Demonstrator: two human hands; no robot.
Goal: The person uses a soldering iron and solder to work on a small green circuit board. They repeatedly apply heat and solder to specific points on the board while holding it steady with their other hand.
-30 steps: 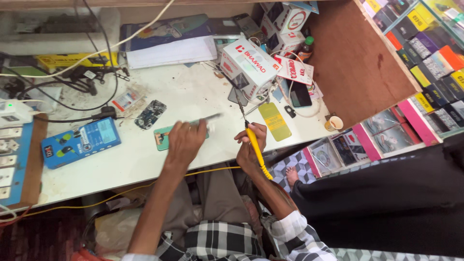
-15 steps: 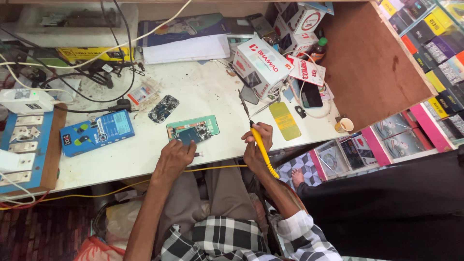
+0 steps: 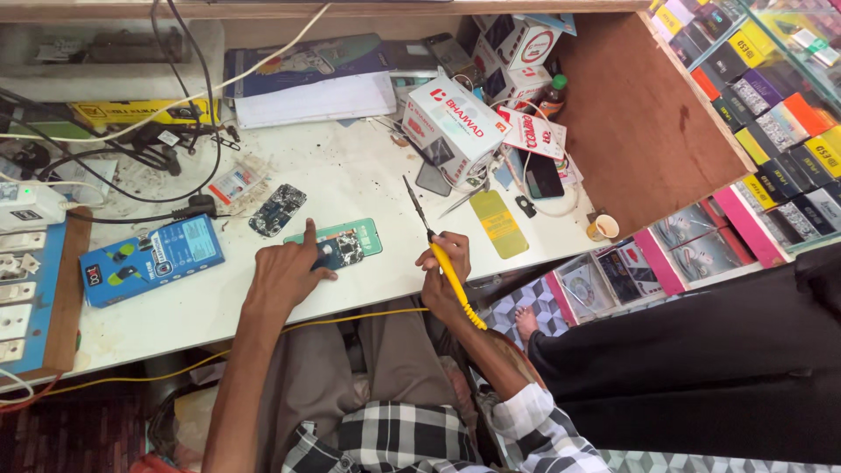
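Clutter of white cardboard boxes [image 3: 455, 123] and black cables [image 3: 131, 158] crowds the far side of the white counter [image 3: 350, 175]. I see my left hand [image 3: 285, 271] pressing on the opened phone on its green mat [image 3: 342, 243], my right hand [image 3: 444, 263] closed around the yellow-handled soldering iron [image 3: 438, 254]. Bare counter lies along the near edge, left of my hands.

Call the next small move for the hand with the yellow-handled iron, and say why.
Probably lower the tip toward the opened phone on the green mat. The right hand holds the yellow-handled soldering iron with its tip raised and pointing away from the board, while the left hand already pins the phone down.
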